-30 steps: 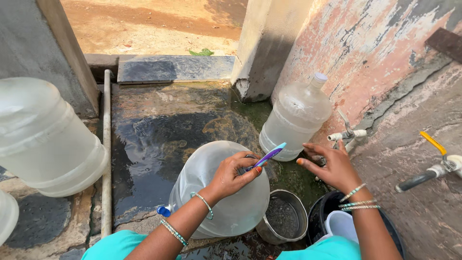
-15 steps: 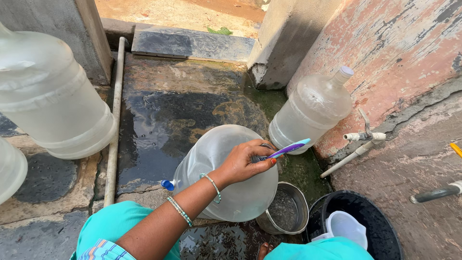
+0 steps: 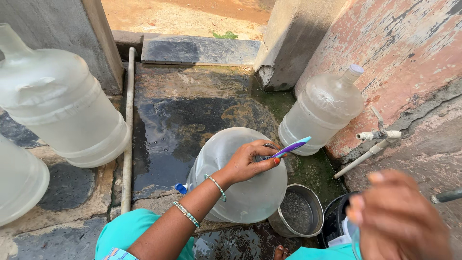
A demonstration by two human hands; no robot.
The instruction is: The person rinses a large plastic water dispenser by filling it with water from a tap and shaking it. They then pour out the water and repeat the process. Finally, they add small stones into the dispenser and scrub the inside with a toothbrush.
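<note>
One purple and blue plastic toothbrush (image 3: 290,147), pinched tight in the fingers of the left hand (image 3: 248,163). Held just above the big clear plastic water jug (image 3: 236,192) lying on its side on the wet stone floor (image 3: 183,115). Long way slanted, free end pointing up and right, toward the peeling pink wall (image 3: 409,53). Probably somewhere in the middle of scrubbing: brush lifted, not on the jug; hard to tell how much is clean. Small blue cap (image 3: 180,188) on the jug's mouth. Right hand (image 3: 399,216) well apart, close and blurry; cannot tell open or closed. Nearby, round steel pot (image 3: 296,212) and black bucket (image 3: 337,221).
</note>
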